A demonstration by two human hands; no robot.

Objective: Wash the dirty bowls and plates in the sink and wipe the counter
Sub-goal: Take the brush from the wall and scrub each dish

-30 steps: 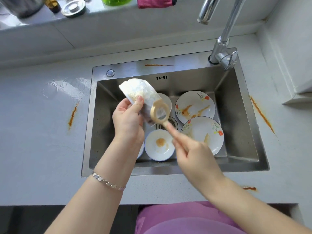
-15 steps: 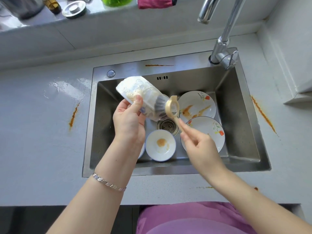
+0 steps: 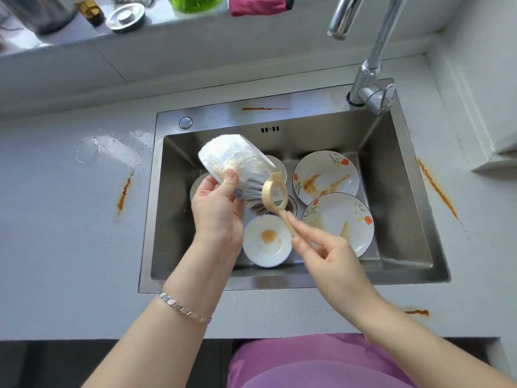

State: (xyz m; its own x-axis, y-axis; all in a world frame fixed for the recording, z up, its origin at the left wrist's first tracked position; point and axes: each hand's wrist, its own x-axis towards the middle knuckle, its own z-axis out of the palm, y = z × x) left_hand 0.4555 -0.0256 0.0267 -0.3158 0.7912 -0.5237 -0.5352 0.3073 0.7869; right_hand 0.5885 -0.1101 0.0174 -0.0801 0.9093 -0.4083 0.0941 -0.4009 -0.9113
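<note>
My left hand (image 3: 216, 211) holds a soapy white bowl (image 3: 235, 161) tilted over the steel sink (image 3: 402, 175), thumb on its rim. My right hand (image 3: 327, 256) pinches the beige handle of a dish brush (image 3: 275, 193), whose grey bristles press against the bowl's lower side. On the sink floor lie a small white bowl (image 3: 267, 242) with a brown smear and two flowered plates, one at the back (image 3: 326, 175) and one in front (image 3: 338, 222), both streaked with sauce. Another white dish (image 3: 279, 169) shows partly behind the held bowl.
Orange sauce streaks mark the counter at the left (image 3: 124, 190), the right (image 3: 436, 189), the front right (image 3: 416, 312) and the sink's back ledge (image 3: 264, 108). A puddle (image 3: 109, 147) lies left of the sink. The faucet (image 3: 369, 65) stands at the back right. A pink cloth (image 3: 257, 5) hangs on the sill.
The brush head has swung from the bowl's face to its lower right side. My left hand has turned the bowl a little; my right hand has drawn back toward me.
</note>
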